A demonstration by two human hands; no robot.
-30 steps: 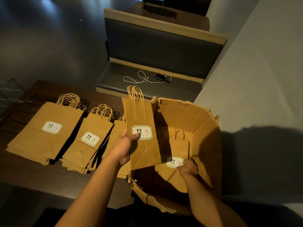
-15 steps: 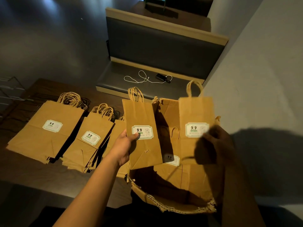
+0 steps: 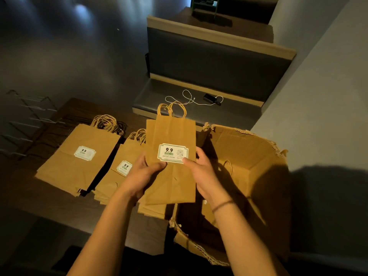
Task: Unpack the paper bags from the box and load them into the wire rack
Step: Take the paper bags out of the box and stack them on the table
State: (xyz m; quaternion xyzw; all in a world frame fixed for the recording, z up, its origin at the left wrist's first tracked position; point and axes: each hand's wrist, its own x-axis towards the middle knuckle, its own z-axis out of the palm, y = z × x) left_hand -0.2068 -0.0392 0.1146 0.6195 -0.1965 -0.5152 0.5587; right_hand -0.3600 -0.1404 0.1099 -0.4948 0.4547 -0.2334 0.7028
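Dark wooden counter [image 3: 59,206] is being overhung by a flat kraft paper bag [image 3: 171,176], held upright, twisted-cord handles far, pinched by the left hand [image 3: 142,176] and right hand [image 3: 205,176] beside the torn cardboard box [image 3: 249,156].

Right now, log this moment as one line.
step: unpacking | left hand: holds bags | right hand: holds same bags | box: open, a bag inside | table: bag stacks | rack: unloaded

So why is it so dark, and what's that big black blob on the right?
Head view: the room is dim, with warm light falling on the held paper bag and both hands; the blob is a shadow on the grey wall beside the cardboard box; the wire rack barely shows.
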